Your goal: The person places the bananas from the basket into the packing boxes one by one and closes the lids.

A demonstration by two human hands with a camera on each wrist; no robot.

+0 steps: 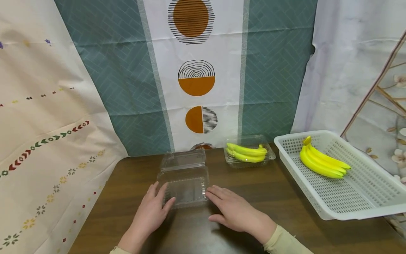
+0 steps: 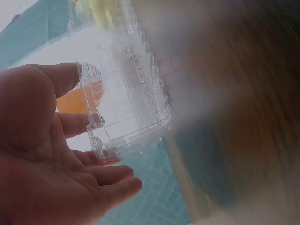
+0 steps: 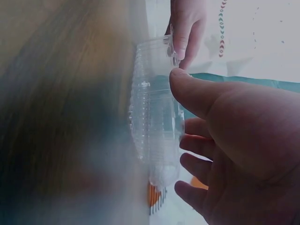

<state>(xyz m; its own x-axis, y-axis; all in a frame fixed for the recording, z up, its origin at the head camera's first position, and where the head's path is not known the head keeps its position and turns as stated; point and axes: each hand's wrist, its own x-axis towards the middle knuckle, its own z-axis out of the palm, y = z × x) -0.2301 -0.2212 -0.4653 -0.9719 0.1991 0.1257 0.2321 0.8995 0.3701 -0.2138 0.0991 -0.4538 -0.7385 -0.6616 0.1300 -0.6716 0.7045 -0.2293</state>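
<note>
A clear plastic clamshell box (image 1: pixel 187 187) lies on the table in the head view, its lid (image 1: pixel 184 160) folded back toward the curtain. My left hand (image 1: pixel 151 210) is at the box's near left corner, fingers spread. In the left wrist view, that hand (image 2: pixel 51 145) has its thumb and some fingertips at the rim; firm contact cannot be told. At the right side of the box is my right hand (image 1: pixel 234 211), fingers fairly straight and thumb apart. The right wrist view shows this hand (image 3: pixel 234 136) beside the clear wall (image 3: pixel 157 112), its thumb tip near the rim.
Behind to the right, another clear box (image 1: pixel 233 163) holds yellow bananas (image 1: pixel 247 153). A white perforated basket (image 1: pixel 304 187) stands at the right with a bunch of bananas (image 1: pixel 321 160) in it. Patterned curtains (image 1: pixel 272 70) hang behind the brown table (image 1: pixel 120 197).
</note>
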